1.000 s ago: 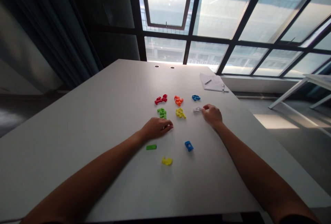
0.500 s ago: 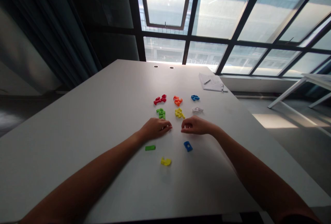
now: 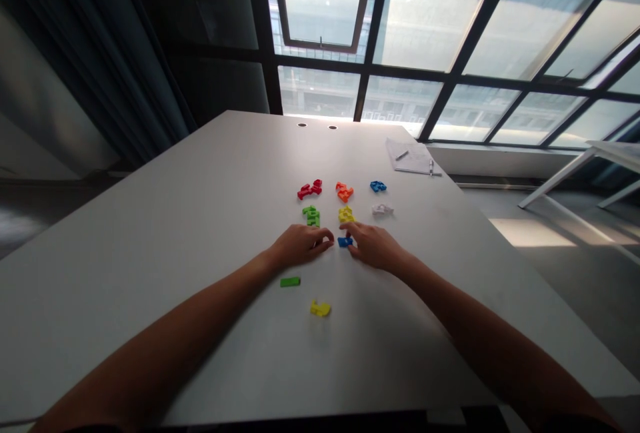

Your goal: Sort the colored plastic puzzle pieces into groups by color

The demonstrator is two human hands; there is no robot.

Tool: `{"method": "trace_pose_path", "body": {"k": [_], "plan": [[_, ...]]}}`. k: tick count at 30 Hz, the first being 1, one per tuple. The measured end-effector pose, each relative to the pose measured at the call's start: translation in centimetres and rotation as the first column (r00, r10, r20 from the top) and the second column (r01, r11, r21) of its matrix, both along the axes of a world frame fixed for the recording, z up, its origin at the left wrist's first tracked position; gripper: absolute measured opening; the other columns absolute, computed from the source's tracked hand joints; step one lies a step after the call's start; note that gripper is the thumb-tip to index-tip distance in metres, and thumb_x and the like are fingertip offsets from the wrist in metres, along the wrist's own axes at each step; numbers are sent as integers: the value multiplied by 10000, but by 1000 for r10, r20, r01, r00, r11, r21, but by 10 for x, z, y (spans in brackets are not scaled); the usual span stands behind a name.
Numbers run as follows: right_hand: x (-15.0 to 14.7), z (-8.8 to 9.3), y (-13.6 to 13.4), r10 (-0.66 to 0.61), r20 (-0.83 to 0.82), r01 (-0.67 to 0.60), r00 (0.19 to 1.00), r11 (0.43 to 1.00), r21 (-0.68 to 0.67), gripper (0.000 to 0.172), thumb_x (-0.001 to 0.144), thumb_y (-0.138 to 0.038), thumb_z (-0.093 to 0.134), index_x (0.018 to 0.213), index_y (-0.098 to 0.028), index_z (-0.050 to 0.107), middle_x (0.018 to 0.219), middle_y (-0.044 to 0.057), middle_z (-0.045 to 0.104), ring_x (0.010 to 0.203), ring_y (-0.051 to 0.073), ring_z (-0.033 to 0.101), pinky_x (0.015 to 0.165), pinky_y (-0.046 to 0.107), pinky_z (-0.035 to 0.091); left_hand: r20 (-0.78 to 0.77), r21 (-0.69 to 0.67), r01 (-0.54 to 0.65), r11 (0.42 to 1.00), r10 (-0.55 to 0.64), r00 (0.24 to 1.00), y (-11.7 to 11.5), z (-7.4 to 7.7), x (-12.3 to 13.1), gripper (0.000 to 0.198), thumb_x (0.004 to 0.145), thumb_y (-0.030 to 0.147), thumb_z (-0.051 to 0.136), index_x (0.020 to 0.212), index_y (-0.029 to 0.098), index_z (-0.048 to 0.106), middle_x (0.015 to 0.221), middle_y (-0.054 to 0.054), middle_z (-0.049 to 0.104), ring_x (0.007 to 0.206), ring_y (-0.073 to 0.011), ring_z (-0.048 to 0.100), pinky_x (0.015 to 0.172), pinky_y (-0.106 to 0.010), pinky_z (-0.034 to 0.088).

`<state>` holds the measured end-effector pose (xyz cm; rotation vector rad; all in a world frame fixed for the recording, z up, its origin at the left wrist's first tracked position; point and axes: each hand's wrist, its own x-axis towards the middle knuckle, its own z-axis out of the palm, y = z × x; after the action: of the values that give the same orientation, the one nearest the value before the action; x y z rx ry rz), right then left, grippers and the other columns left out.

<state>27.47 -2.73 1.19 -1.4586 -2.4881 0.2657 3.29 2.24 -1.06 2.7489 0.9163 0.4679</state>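
Observation:
My right hand (image 3: 376, 246) is over the middle of the table, with a small blue plastic piece (image 3: 345, 242) between its thumb and fingers. Just left of it, my left hand (image 3: 303, 244) rests with its fingers curled and the thumb and index tips close together; whatever may be between them is too small to make out. A yellow cluster of pieces (image 3: 346, 214) lies right beyond my right fingertips. Behind my left fingers sits a green cluster (image 3: 312, 215). Nearer to me are a flat green piece (image 3: 290, 282) and a yellow piece (image 3: 320, 308).
Farther back on the white table (image 3: 225, 186) lie red pieces (image 3: 310, 189), orange pieces (image 3: 345, 192), blue pieces (image 3: 378, 186) and clear pieces (image 3: 383, 209). Paper sheets (image 3: 407, 153) with pens are near the right edge. Windows rise beyond the far edge.
The blue piece has moved from the near right up and leftward to between the hands, now at my right fingertips. My right hand has shifted slightly left; my left hand has barely moved.

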Motion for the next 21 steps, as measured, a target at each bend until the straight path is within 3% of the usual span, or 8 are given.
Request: {"method": "trace_pose_path", "body": {"k": [4, 8, 15, 21], "plan": [[0, -24, 10, -19, -219, 28, 975, 999, 39, 479, 909, -206, 647, 1371, -214, 522, 1200, 85, 710, 739, 145, 632, 728, 280, 472, -17, -37, -33, 999, 33, 999, -1, 2, 0, 237, 994, 429, 555, 1091, 251, 677, 806, 23, 739, 680, -143, 668, 636, -241, 396], [5, -33, 12, -13, -294, 31, 956, 998, 57, 629, 857, -272, 725, 1427, -220, 466, 1245, 93, 682, 685, 128, 580, 684, 279, 466, -54, -48, -89, 995, 87, 995, -2, 3, 1, 286, 970, 495, 582, 1019, 223, 657, 768, 17, 724, 640, -151, 651, 596, -246, 371], [3, -34, 12, -40, -328, 54, 944, 998, 34, 423, 852, -128, 654, 1261, -215, 589, 993, 23, 741, 645, 117, 587, 667, 250, 441, -33, -83, -163, 983, 160, 986, -3, 4, 5, 380, 916, 565, 643, 1160, 275, 670, 753, 39, 724, 637, -151, 654, 591, -247, 358], [2, -33, 10, -26, -322, 38, 946, 999, 34, 393, 871, -233, 693, 1252, -214, 598, 964, 28, 744, 667, 132, 610, 651, 246, 426, -26, -85, -158, 984, 156, 987, -4, 5, 5, 266, 925, 520, 636, 1028, 291, 724, 740, 46, 726, 659, -145, 658, 609, -245, 369]]}}
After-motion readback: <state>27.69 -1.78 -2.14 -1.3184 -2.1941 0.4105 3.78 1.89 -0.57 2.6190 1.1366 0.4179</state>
